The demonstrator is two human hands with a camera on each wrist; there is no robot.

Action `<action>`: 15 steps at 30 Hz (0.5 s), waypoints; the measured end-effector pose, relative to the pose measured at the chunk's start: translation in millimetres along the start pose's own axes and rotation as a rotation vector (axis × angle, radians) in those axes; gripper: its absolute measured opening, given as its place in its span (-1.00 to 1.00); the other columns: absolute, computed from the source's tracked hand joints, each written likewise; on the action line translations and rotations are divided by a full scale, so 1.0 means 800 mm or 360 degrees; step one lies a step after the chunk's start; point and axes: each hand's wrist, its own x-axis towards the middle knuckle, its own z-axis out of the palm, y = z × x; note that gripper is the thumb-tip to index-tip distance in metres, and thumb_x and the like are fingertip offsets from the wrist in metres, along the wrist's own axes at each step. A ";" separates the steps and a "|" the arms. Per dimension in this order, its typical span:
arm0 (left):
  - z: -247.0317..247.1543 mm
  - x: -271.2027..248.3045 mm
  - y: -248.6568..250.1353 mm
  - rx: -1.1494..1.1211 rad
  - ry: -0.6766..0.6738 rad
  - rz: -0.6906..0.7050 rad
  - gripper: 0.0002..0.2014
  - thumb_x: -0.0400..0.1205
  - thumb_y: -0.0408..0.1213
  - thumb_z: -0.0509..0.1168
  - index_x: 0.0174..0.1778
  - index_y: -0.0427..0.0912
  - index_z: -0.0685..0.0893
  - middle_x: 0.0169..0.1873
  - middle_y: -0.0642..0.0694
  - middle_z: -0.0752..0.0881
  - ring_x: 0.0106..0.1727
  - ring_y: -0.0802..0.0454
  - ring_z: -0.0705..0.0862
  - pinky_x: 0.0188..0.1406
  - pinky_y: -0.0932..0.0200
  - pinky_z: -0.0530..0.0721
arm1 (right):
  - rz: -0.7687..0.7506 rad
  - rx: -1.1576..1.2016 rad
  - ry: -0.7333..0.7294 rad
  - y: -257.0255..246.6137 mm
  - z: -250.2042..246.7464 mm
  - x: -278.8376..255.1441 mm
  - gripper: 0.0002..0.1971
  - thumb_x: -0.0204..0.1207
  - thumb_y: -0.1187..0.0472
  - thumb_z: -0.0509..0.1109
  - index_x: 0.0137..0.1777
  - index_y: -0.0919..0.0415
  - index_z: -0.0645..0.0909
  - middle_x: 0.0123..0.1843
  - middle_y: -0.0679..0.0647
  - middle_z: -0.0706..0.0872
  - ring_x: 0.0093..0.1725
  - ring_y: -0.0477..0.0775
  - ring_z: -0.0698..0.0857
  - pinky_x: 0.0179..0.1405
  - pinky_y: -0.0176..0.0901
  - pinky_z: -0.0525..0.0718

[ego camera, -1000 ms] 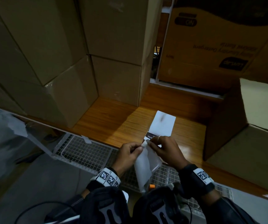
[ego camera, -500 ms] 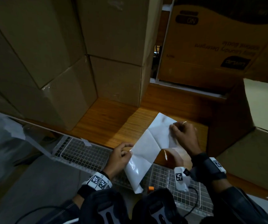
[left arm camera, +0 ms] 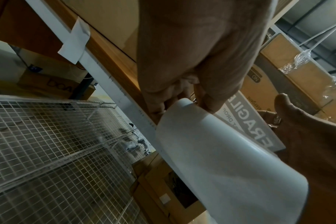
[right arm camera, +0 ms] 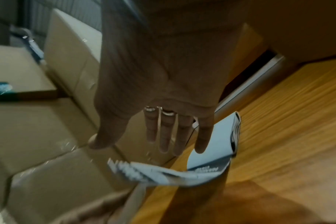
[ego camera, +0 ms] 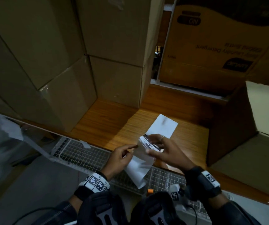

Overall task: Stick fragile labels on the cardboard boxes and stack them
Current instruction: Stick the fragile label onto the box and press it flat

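My left hand (ego camera: 130,147) pinches the top edge of a glossy white backing sheet (ego camera: 137,171) that hangs over the shelf's front edge; the left wrist view shows that pinch (left arm camera: 175,103) on the curled sheet (left arm camera: 211,151). A black-and-white fragile label (ego camera: 148,142) lies against the straight, spread fingers of my right hand (ego camera: 156,143), just right of the left hand. In the right wrist view the label (right arm camera: 163,174) curls under the fingertips, blurred. Plain cardboard boxes (ego camera: 49,62) are stacked on the left, with more behind (ego camera: 117,78).
A white sheet (ego camera: 163,127) lies flat on the wooden shelf (ego camera: 114,124). A cardboard box (ego camera: 244,143) stands at the right, and a printed carton (ego camera: 211,54) fills the back. A white wire-mesh basket (ego camera: 81,155) sits below the shelf edge.
The right hand pulled the sheet up and away from the left hand, then came back. The label now lies on the right fingers, and the backing stays in the left hand.
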 end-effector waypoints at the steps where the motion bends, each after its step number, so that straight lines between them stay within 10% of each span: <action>1: 0.000 0.001 0.002 0.0003 -0.0006 0.0024 -0.65 0.78 -0.32 0.29 0.46 0.05 0.67 0.27 0.02 0.78 0.22 0.09 0.77 0.14 0.08 0.78 | -0.0047 -0.0087 -0.0026 0.005 0.009 -0.003 -0.25 0.36 -0.37 0.60 0.50 -0.06 0.56 0.36 -0.24 0.68 0.34 -0.32 0.64 0.30 -0.37 0.63; 9: -0.003 0.010 0.005 -0.0014 0.0060 0.0005 -0.69 0.78 -0.30 0.28 0.41 0.06 0.71 0.03 -0.06 0.85 0.03 0.07 0.81 -0.13 0.18 0.74 | -0.0290 -0.0339 0.0333 0.026 0.018 0.002 -0.72 0.56 0.07 0.43 0.25 -0.06 0.60 0.09 -0.16 0.71 0.08 -0.17 0.67 -0.06 -0.13 0.66; 15: -0.014 0.012 -0.013 0.0058 0.0169 -0.0020 -0.68 0.75 -0.43 0.28 0.31 -0.01 0.76 -0.20 0.04 0.80 -0.25 0.26 0.72 -0.33 0.38 0.59 | -0.0088 -0.0031 0.0538 0.014 -0.020 0.018 -0.68 0.67 0.32 0.44 0.38 0.05 0.61 0.13 0.02 0.78 0.03 -0.23 0.77 -0.17 -0.23 0.82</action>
